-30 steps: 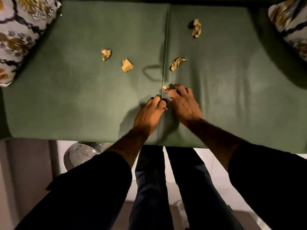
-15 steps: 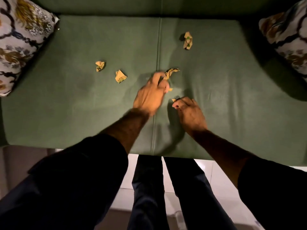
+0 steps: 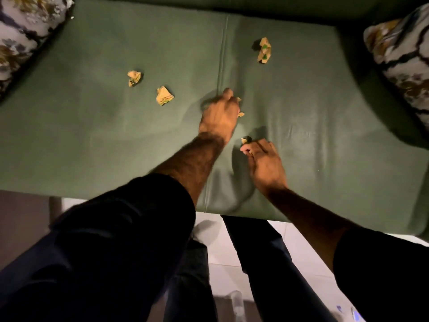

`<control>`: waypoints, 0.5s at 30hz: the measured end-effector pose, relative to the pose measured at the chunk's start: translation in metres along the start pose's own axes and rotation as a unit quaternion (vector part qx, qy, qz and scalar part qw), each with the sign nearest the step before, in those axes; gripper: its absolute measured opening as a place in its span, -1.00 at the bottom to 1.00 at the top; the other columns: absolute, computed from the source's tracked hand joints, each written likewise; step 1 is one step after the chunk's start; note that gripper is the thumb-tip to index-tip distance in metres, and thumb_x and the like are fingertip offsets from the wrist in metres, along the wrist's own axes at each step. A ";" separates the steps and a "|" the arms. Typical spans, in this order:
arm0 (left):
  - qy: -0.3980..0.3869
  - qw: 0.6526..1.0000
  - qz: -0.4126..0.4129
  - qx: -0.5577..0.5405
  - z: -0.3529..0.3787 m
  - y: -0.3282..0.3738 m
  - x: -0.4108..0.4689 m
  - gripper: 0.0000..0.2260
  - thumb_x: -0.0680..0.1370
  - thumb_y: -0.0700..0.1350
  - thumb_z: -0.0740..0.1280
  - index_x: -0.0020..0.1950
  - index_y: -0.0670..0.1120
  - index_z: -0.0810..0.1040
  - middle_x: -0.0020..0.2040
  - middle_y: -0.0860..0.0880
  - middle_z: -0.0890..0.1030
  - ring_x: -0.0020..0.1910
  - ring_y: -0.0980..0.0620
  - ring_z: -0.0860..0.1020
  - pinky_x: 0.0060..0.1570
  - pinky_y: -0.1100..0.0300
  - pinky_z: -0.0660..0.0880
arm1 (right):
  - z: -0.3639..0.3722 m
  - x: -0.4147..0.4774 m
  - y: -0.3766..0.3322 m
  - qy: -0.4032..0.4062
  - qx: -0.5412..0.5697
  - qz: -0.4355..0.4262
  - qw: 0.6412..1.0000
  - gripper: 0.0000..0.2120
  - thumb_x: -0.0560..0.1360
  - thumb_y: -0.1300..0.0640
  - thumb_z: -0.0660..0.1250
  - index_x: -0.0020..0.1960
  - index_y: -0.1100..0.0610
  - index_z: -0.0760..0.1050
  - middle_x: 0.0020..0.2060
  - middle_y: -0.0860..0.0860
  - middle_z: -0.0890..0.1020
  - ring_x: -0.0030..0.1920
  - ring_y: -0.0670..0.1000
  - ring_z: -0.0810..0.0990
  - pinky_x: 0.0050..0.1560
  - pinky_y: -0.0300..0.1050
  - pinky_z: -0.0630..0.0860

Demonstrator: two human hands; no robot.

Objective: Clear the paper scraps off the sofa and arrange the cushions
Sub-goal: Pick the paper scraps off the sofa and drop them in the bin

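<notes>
On the green sofa seat (image 3: 325, 126) lie three crumpled tan paper scraps: one at the left (image 3: 134, 78), one beside it (image 3: 164, 96) and one further back on the right (image 3: 264, 50). My left hand (image 3: 219, 116) is fisted near the centre seam around a paper scrap, whose bits stick out at its right side (image 3: 240, 114). My right hand (image 3: 263, 162) rests nearer the front edge, pinching a small scrap (image 3: 244, 140) at its fingertips. Patterned cushions sit at the far left (image 3: 21, 36) and far right (image 3: 404, 61).
The sofa backrest (image 3: 255, 8) runs along the top. Below the seat's front edge is pale tiled floor (image 3: 222, 252), with my dark trouser legs standing on it. A centre seam (image 3: 221, 56) splits the seat in two.
My left hand reached forward from beside the right hand and closed over the scrap by the seam. My right hand stayed near the front, holding its small scrap. The view shifted.
</notes>
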State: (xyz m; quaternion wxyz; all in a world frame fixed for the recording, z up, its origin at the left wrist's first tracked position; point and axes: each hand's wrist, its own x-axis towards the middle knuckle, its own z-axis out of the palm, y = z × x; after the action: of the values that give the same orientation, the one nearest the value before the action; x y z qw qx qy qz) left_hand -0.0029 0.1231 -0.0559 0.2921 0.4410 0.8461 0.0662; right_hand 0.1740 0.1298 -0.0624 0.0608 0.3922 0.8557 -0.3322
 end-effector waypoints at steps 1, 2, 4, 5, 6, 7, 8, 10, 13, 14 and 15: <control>0.018 0.999 -0.008 -0.038 0.003 -0.004 -0.014 -0.79 0.67 -0.26 0.21 0.20 -0.19 0.61 0.32 -0.19 0.52 0.16 -0.25 0.60 0.15 -0.13 0.55 | 0.003 -0.005 -0.001 0.009 -0.001 0.004 1.000 -0.84 0.61 0.32 0.33 0.11 0.20 0.66 0.00 0.22 0.61 0.00 0.28 0.55 0.04 0.07 0.47; 0.038 0.996 -0.018 -0.078 0.007 -0.010 -0.032 -0.80 0.67 -0.26 0.21 0.18 -0.19 0.61 0.29 -0.19 0.54 0.14 -0.24 0.59 0.13 -0.12 0.56 | 0.006 -0.011 -0.005 0.014 -0.001 0.006 1.000 -0.85 0.62 0.31 0.34 0.10 0.20 0.67 0.00 0.23 0.62 0.00 0.29 0.56 0.05 0.08 0.48; 0.080 0.988 -0.049 -0.120 0.014 -0.022 -0.070 -0.84 0.66 -0.20 0.26 0.16 -0.15 0.61 0.25 -0.17 0.54 0.13 -0.19 0.58 0.07 -0.12 0.55 | 0.012 -0.024 -0.016 0.014 0.008 0.004 1.000 -0.85 0.61 0.34 0.35 0.09 0.22 0.67 0.00 0.25 0.64 0.00 0.31 0.59 0.07 0.10 0.50; 0.102 0.984 -0.074 -0.128 0.019 -0.033 -0.092 -0.85 0.65 -0.16 0.29 0.16 -0.13 0.61 0.25 -0.14 0.54 0.12 -0.18 0.60 0.01 -0.12 0.56 | 0.018 -0.031 -0.025 0.008 0.011 -0.002 1.000 -0.85 0.60 0.35 0.35 0.08 0.23 0.67 0.01 0.25 0.64 0.00 0.32 0.59 0.08 0.09 0.49; 0.119 0.978 -0.105 -0.137 0.024 -0.046 -0.116 -0.87 0.63 -0.14 0.31 0.14 -0.11 0.61 0.26 -0.13 0.54 0.10 -0.18 0.61 -0.04 -0.11 0.57 | 0.025 -0.038 -0.037 0.000 0.009 -0.014 1.000 -0.86 0.60 0.35 0.36 0.08 0.24 0.67 0.01 0.25 0.64 0.00 0.31 0.59 0.08 0.08 0.49; 0.135 0.972 -0.130 -0.144 0.030 -0.062 -0.142 -0.88 0.63 -0.13 0.33 0.12 -0.10 0.61 0.27 -0.13 0.55 0.08 -0.19 0.62 -0.07 -0.10 0.57 | 0.033 -0.046 -0.051 -0.013 0.008 -0.031 0.999 -0.87 0.59 0.35 0.37 0.08 0.24 0.68 0.01 0.25 0.64 -0.01 0.32 0.59 0.08 0.09 0.51; 0.156 0.964 -0.148 -0.154 0.036 -0.081 -0.169 -0.90 0.63 -0.13 0.34 0.09 -0.10 0.62 0.25 -0.13 0.56 0.07 -0.19 0.62 -0.07 -0.07 0.57 | 0.043 -0.054 -0.067 -0.030 0.008 -0.049 0.998 -0.87 0.59 0.35 0.38 0.07 0.25 0.68 0.00 0.26 0.64 -0.01 0.33 0.60 0.08 0.11 0.53; 0.188 0.955 -0.180 -0.142 0.048 -0.121 -0.225 -0.96 0.61 -0.18 0.39 0.03 -0.10 0.63 0.15 -0.12 0.61 0.00 -0.09 0.59 -0.09 0.03 0.52 | 0.066 -0.072 -0.102 -0.070 0.012 -0.083 0.994 -0.88 0.59 0.35 0.38 0.06 0.26 0.68 -0.02 0.28 0.65 0.00 0.35 0.61 0.10 0.15 0.56; 0.139 0.939 -0.274 -0.152 0.065 -0.195 -0.302 -0.88 0.59 -0.26 0.38 0.08 -0.09 0.62 0.17 -0.11 0.56 0.00 -0.09 0.59 -0.05 0.05 0.54 | 0.114 -0.097 -0.163 -0.113 0.017 -0.147 0.982 -0.89 0.55 0.39 0.42 0.03 0.27 0.69 -0.07 0.28 0.66 -0.04 0.35 0.63 0.07 0.15 0.59; 0.109 0.936 -0.303 -0.140 0.068 -0.215 -0.322 -0.85 0.60 -0.25 0.36 0.15 -0.09 0.61 0.22 -0.12 0.54 0.02 -0.17 0.61 -0.06 -0.01 0.56 | 0.129 -0.102 -0.181 -0.122 0.025 -0.167 0.978 -0.89 0.53 0.41 0.43 0.01 0.28 0.69 -0.09 0.28 0.66 -0.06 0.35 0.64 0.05 0.15 0.61; 0.094 0.934 -0.324 -0.118 0.070 -0.238 -0.341 -0.82 0.62 -0.24 0.32 0.21 -0.12 0.60 0.26 -0.16 0.53 0.02 -0.26 0.62 -0.10 -0.07 0.56 | 0.149 -0.110 -0.201 -0.129 0.030 -0.186 0.974 -0.90 0.52 0.42 0.44 -0.02 0.30 0.69 -0.11 0.28 0.67 -0.08 0.34 0.65 0.02 0.15 0.63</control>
State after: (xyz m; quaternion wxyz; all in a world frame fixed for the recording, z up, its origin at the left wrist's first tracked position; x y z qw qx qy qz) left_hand 0.0179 -0.2983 -0.0528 0.2664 0.0973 0.9528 0.1084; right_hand 0.0826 -0.1262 -0.0325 0.0954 0.1818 0.8881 -0.4112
